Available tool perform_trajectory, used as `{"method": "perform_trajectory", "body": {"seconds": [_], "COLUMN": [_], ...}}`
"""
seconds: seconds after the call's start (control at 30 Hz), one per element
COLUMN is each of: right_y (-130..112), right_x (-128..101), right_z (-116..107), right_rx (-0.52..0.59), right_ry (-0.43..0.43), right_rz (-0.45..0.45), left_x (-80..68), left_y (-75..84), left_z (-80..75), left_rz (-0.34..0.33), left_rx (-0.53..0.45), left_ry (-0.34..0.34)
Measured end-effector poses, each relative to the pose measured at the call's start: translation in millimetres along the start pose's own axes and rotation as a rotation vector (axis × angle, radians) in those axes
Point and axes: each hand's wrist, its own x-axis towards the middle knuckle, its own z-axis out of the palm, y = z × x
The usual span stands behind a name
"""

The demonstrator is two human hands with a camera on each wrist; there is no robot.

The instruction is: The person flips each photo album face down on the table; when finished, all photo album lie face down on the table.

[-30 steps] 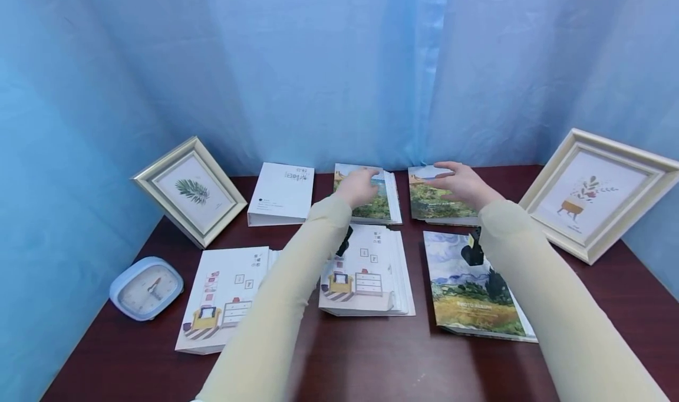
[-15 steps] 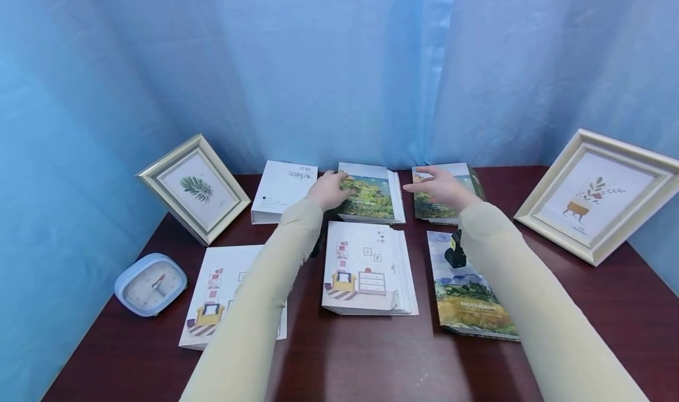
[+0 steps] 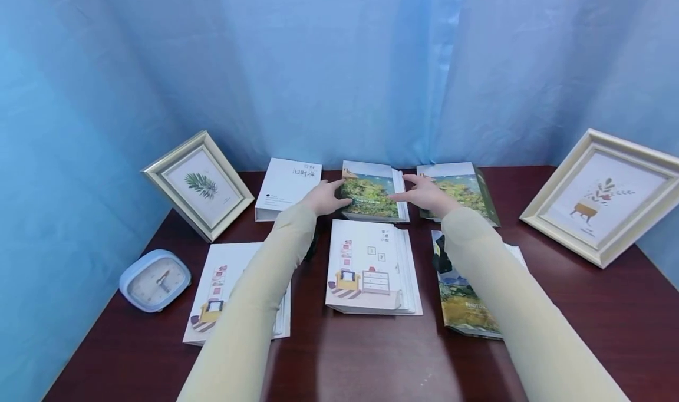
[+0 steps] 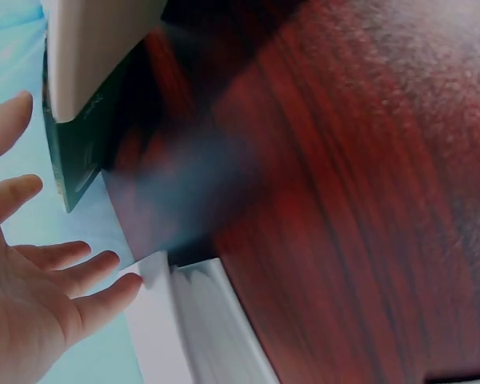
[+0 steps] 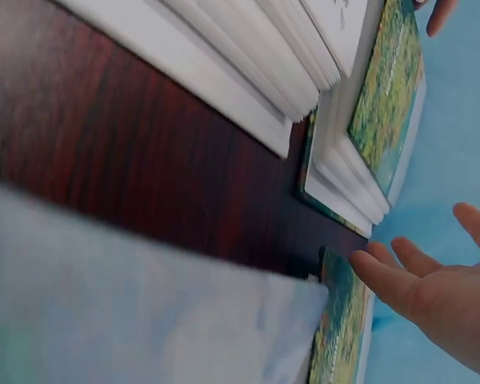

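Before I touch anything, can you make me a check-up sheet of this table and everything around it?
Surface: dark reddish table, wood grain showing
Job's things: painted album, lying at the back middle
Clutter: five other albums, blue clock, left picture frame, right picture frame
Left hand: fingers spread by the painted album's left edge; contact unclear
Right hand: fingers spread by its right edge; contact unclear
Cables: nothing seen
Surroundings: blue curtain hanging behind
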Motion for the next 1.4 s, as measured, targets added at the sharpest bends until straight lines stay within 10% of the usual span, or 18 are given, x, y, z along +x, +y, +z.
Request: {"method": "perform_trajectory", "body": {"seconds": [1.4], "right_y": [11.7], "right_x": [13.0], "right_z": [31.8], "right_rx": [-0.033], "right_ry": [-0.059], "right_rz": [0.068], "left_x": [-2.1], "left_y": [1.8], "left_z": [12.4], "left_rz": [0.028], "left_rx": [-0.204], "left_ry": [-0.076]}}
